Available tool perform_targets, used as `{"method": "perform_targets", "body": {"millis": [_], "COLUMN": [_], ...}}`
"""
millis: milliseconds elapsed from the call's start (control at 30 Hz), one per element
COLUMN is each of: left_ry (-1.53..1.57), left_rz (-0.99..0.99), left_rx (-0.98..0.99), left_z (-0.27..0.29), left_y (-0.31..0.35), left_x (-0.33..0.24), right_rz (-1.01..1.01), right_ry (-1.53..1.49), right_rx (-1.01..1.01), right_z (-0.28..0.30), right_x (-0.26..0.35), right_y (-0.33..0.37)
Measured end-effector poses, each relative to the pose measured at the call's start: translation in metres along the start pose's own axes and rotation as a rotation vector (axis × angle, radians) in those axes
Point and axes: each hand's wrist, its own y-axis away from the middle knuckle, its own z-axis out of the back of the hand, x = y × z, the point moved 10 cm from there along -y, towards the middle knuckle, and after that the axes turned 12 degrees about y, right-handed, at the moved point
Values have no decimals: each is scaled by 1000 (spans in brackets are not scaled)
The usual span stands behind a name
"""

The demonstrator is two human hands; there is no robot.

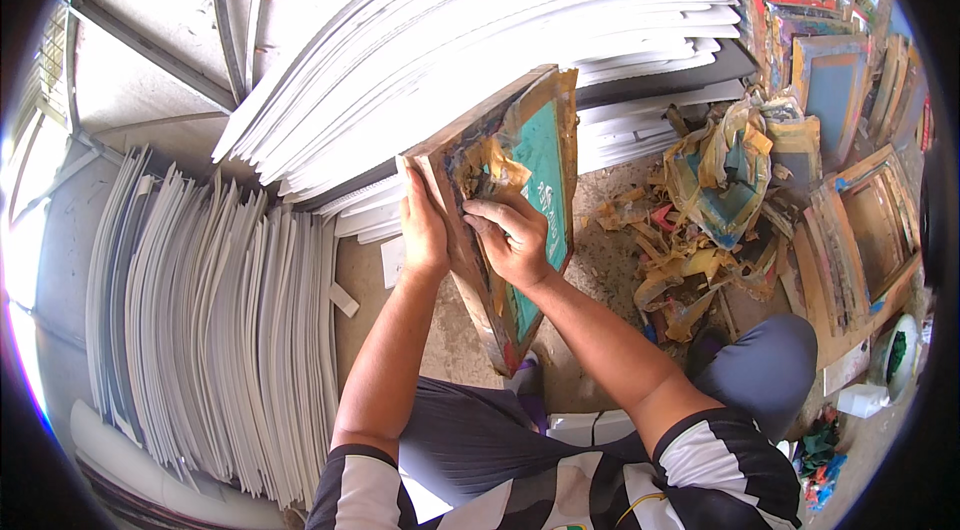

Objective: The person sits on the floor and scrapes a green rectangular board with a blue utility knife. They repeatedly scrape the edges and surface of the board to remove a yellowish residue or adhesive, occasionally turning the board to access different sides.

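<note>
A wooden screen-printing frame stands tilted in front of me, with green mesh stretched across it. My left hand grips the frame's left side, fingers along the outer wood. My right hand is closed in a pinch against the inside of that same side; what its fingertips hold is hidden. Just above its knuckles, a loose, crumpled flap of brown tape sticks out from the frame. Stained, worn tape and residue line the wood.
Beyond the frame lies a tall stack of white sheets; more sheets stand on edge at left. Right of me is a heap of peeled tape and scraps. Further right are more wooden frames and a white container.
</note>
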Motion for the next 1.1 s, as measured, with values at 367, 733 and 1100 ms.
{"method": "perform_targets", "body": {"millis": [367, 733, 1100], "left_ry": [47, -6, 53], "left_rz": [3, -4, 11], "left_rx": [98, 72, 62], "left_z": [-17, -14, -16], "left_y": [5, 3, 7], "left_x": [-4, -4, -6], "right_rz": [124, 267, 412], "right_ry": [187, 320, 417], "right_rx": [61, 169, 28], "right_z": [-1, -13, 1], "right_x": [9, 12, 24], "right_y": [-24, -29, -15]}}
